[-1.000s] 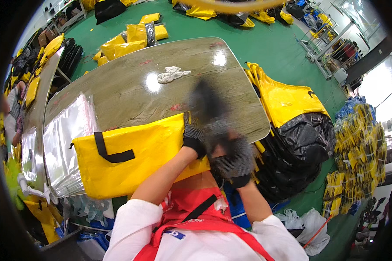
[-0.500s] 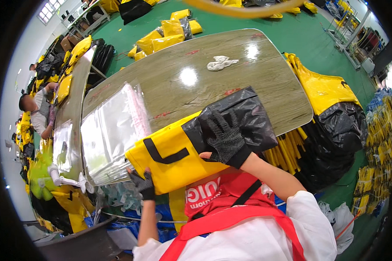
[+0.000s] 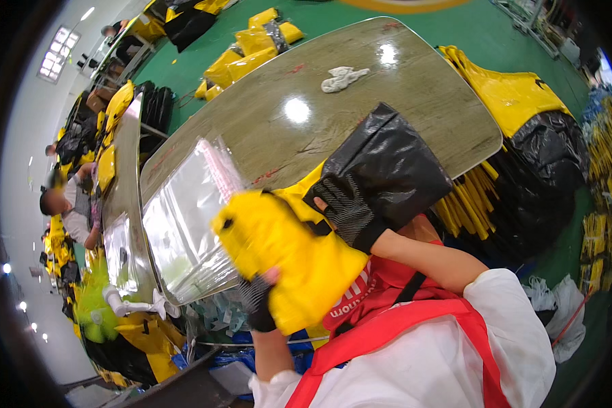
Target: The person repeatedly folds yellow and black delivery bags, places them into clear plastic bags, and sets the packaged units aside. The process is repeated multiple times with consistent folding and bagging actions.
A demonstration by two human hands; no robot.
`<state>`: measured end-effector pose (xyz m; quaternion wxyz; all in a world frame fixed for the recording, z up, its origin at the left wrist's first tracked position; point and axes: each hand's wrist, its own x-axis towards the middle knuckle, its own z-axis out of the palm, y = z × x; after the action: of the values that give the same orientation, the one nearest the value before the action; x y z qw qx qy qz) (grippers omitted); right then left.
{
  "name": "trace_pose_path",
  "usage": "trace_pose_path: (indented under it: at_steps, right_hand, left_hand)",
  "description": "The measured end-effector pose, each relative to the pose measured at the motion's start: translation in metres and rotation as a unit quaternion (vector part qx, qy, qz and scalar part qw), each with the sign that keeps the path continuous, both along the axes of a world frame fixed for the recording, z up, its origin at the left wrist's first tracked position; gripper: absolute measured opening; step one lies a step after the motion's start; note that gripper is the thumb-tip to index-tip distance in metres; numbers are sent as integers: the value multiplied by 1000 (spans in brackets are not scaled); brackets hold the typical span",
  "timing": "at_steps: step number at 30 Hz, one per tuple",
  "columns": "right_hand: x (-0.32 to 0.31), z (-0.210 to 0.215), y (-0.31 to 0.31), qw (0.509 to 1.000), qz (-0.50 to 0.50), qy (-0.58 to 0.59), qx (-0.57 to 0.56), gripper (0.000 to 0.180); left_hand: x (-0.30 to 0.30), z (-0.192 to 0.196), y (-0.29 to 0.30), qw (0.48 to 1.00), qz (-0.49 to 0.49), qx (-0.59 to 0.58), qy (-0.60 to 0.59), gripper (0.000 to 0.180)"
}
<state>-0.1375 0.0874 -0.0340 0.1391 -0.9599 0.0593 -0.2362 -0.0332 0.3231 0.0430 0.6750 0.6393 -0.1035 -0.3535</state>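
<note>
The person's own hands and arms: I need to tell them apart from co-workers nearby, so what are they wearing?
Both hands wear dark knit gloves with a fine speckled weave, the left hand and the right hand. The forearms are bare between gloves and sleeves. Short white sleeves cover the upper arms, with red straps crossing the chest.

The left hand point(image 3: 257, 299) now grips the yellow bag point(image 3: 285, 262), lifting it off the table point(image 3: 415, 88). Its near end rises toward seven o'clock.

left hand point(image 3: 257, 299): mostly hidden by yellow bag point(image 3: 285, 262) | bag blurred
</note>
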Motion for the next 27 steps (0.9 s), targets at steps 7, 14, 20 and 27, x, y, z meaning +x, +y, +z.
trace_pose_path:
  at_steps: [7, 14, 20, 27]
  right_hand:
    - [-74, -57, -2, 283, 82, -278, 914, 44]
    - [-77, -97, 19, -246, 330, -240, 879, 42]
    - [-190, 56, -61, 792, -99, -176, 575, 22]
    - [-134, 30, -162, 996, -37, -46, 65, 55]
  left_hand:
    - [-84, -2, -272, 930, -240, 28, -277, 74]
    - [-50, 13, -304, 560, -320, 41, -763, 60]
    - [-40, 2, -309, 537, -360, 77, -759, 54]
    - [19, -12, -339, 563, -527, 1, -637, 51]
